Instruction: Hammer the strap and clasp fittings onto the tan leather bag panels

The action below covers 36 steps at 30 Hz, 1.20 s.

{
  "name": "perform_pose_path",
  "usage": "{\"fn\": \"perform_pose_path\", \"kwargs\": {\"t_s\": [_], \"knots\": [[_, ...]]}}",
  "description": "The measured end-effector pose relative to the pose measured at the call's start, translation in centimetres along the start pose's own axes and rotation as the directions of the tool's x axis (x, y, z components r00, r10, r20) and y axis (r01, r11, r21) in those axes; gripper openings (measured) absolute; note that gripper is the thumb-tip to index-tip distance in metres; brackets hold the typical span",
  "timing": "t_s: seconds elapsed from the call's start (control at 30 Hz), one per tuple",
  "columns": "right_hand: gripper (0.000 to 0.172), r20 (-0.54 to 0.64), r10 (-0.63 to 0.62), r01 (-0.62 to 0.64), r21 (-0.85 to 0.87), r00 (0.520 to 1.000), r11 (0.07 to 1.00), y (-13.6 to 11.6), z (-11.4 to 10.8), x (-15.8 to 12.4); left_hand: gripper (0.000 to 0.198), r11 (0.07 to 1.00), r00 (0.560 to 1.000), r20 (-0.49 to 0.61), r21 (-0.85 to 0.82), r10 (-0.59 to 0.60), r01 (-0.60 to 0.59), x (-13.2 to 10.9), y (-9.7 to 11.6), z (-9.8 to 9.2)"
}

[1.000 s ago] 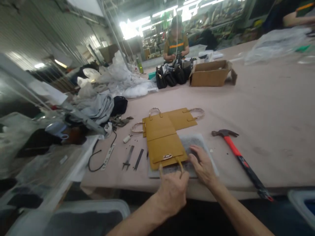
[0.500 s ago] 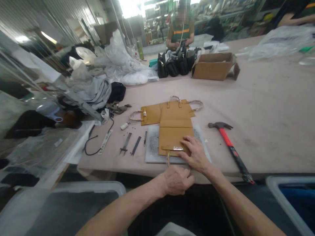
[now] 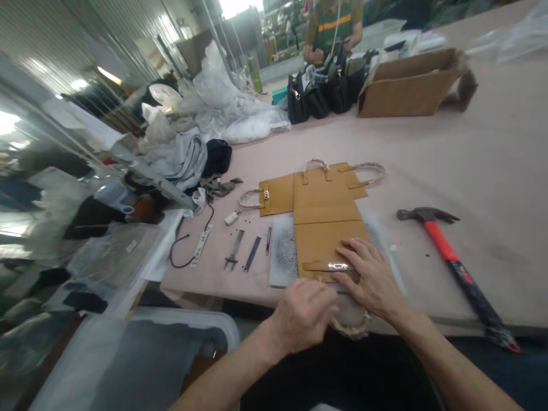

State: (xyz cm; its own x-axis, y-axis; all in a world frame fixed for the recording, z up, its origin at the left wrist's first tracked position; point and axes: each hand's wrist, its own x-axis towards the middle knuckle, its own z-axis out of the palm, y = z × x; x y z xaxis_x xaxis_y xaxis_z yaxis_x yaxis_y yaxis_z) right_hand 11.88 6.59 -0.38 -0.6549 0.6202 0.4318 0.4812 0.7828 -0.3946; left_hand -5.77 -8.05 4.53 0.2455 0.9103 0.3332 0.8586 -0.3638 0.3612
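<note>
A tan leather bag panel (image 3: 327,242) lies partly on a pale slab (image 3: 282,257) at the table's near edge. Fingers spread, my right hand (image 3: 372,279) presses on it beside the metal clasp (image 3: 339,266) on its strap. My left hand (image 3: 303,311) is closed at the near edge, around part of the wrapped bag handle (image 3: 353,330); its fingertips are hidden. The handle's loop hangs over the table edge between my hands. Under the panel's far end lies another tan bag piece (image 3: 276,194) with wrapped handles.
A claw hammer (image 3: 449,260) lies to the right. Left of the slab are a thin metal rod (image 3: 268,241), a flat metal tool (image 3: 252,254) and a pronged tool (image 3: 234,251). Black bags (image 3: 319,97) and a cardboard box (image 3: 406,85) stand farther back, near a person (image 3: 336,28).
The view has shifted, so the table's things sit differently in frame. My left hand has moved up to the handle's base, and the handle's loop now shows. My right hand stays on the panel.
</note>
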Motion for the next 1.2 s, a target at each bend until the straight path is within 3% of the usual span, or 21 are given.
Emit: {"fn": "perform_pose_path", "kwargs": {"t_s": [0.03, 0.07, 0.13, 0.2, 0.23, 0.3, 0.37, 0.53, 0.67, 0.73, 0.83, 0.97, 1.07, 1.13, 1.2], "knots": [[0.044, -0.009, -0.003, 0.003, 0.0, 1.0, 1.0, 0.1, 0.1, 0.0, 0.024, 0.983, 0.983, -0.062, 0.055, -0.172, 0.176, -0.6, -1.7, -1.0], [0.043, -0.019, -0.006, 0.006, -0.002, 1.0, 1.0, 0.2, 0.2, 0.1, 0.024, 0.924, 0.929, -0.117, 0.118, -0.35, 0.363, -1.3, -3.6, -2.0], [0.043, -0.032, -0.011, 0.011, -0.011, 0.999, 1.0, 0.2, 0.3, 0.2, 0.022, 0.717, 0.755, -0.156, 0.238, -0.637, 0.655, -2.5, -7.5, -4.1], [0.042, -0.036, -0.014, 0.013, -0.026, 0.999, 1.0, 0.2, 0.3, 0.3, 0.026, 0.54, 0.589, -0.089, 0.311, -0.803, 0.782, -3.2, -10.9, -5.8], [0.042, -0.033, -0.016, 0.015, -0.034, 0.999, 0.999, 0.2, 0.3, 0.3, 0.028, 0.496, 0.53, -0.025, 0.319, -0.847, 0.807, -3.2, -12.2, -6.4], [0.042, -0.031, -0.022, 0.02, -0.045, 0.999, 0.999, 0.2, 0.4, 0.3, 0.031, 0.481, 0.473, 0.105, 0.314, -0.875, 0.819, -2.7, -14.1, -7.1], [0.043, -0.034, -0.031, 0.03, -0.044, 0.999, 0.999, 0.3, 0.4, 0.3, 0.031, 0.488, 0.455, 0.177, 0.328, -0.873, 0.809, -1.7, -15.0, -7.2], [0.042, -0.039, -0.044, 0.044, -0.017, 0.998, 0.999, 0.6, 0.5, 0.2, 0.026, 0.484, 0.425, 0.234, 0.374, -0.875, 0.791, -0.2, -15.9, -7.7], [0.042, -0.032, -0.02, 0.02, -0.005, 0.999, 1.0, 0.5, 0.5, 0.2, 0.031, 0.453, 0.429, 0.153, 0.407, -0.89, 0.793, -1.2, -17.1, -9.6], [0.041, -0.029, -0.01, 0.01, -0.005, 1.0, 1.0, 0.2, 0.4, 0.2, 0.033, 0.396, 0.387, 0.118, 0.46, -0.914, 0.795, -1.8, -17.9, -10.3], [0.039, -0.006, 0.012, -0.012, 0.01, 1.0, 1.0, -0.2, 0.1, 0.2, 0.025, 0.351, 0.276, 0.221, 0.477, -0.935, 0.806, -2.0, -19.0, -10.3], [0.04, 0.022, 0.041, -0.042, 0.02, 0.999, 0.999, -0.7, -0.3, 0.2, 0.024, 0.361, 0.24, 0.321, 0.402, -0.916, 0.841, -1.9, -19.9, -9.7], [0.04, 0.026, 0.044, -0.044, 0.016, 0.999, 0.999, -0.9, -0.5, 0.2, 0.027, 0.315, 0.243, 0.363, 0.151, -0.899, 0.937, -2.7, -19.7, -10.2], [0.04, 0.027, 0.049, -0.049, 0.016, 0.998, 0.999, -1.0, -0.5, 0.2, 0.028, 0.229, 0.3, 0.409, -0.213, -0.862, 0.95, -3.3, -18.9, -10.6], [0.04, 0.028, 0.059, -0.059, 0.018, 0.998, 0.998, -1.0, -0.4, 0.2, 0.034, 0.078, 0.382, 0.42, -0.583, -0.823, 0.809, -3.5, -17.5, -10.4]]}}
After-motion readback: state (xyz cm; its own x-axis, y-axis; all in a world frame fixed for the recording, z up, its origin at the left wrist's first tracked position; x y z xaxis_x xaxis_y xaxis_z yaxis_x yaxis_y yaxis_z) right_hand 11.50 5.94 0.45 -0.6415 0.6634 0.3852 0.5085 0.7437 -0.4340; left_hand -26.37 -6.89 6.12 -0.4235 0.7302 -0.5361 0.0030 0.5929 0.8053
